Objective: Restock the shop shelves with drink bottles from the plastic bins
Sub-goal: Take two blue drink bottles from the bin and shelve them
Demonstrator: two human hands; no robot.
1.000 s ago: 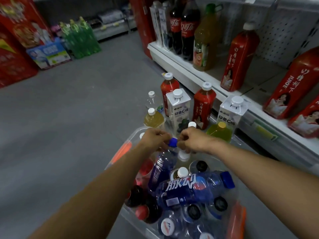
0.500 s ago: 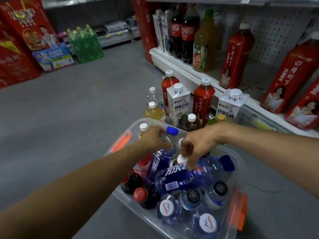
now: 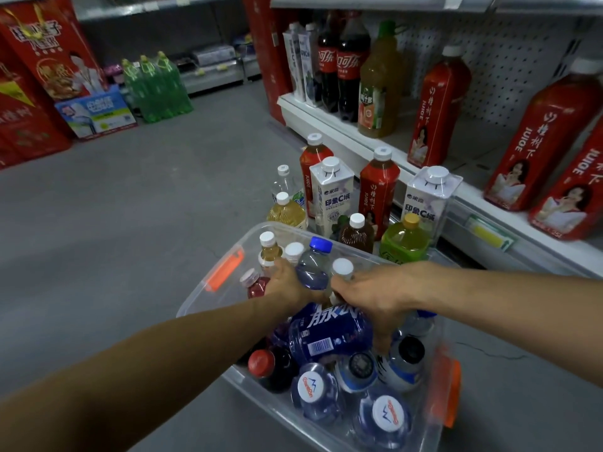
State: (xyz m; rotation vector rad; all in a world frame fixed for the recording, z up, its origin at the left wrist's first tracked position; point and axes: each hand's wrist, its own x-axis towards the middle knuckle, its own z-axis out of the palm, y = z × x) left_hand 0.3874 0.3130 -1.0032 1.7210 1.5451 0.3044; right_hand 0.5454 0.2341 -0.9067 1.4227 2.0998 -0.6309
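Note:
A clear plastic bin [image 3: 202,303] with orange latches stands on the floor, full of drink bottles. My left hand [image 3: 287,287] grips the body of an upright blue-capped bottle [image 3: 314,265] at the bin's far side. My right hand [image 3: 375,296] reaches down with its fingers curled over a large blue bottle [image 3: 329,337] lying on its side on top of the others. A white-capped bottle [image 3: 342,266] stands just behind my right thumb. The white shop shelf [image 3: 329,125] to the right holds tall red juice bottles [image 3: 437,109], cola and cartons.
Several bottles and two white cartons [image 3: 331,194] stand on the floor between the bin and the shelf base. Green bottle packs [image 3: 156,86] and red boxes [image 3: 49,50] line the far wall. Grey floor lies to the left.
My right hand has left the white cap and dropped onto the lying blue bottle. My left hand has slid down the upright blue-capped bottle. The view has shifted closer to the bin.

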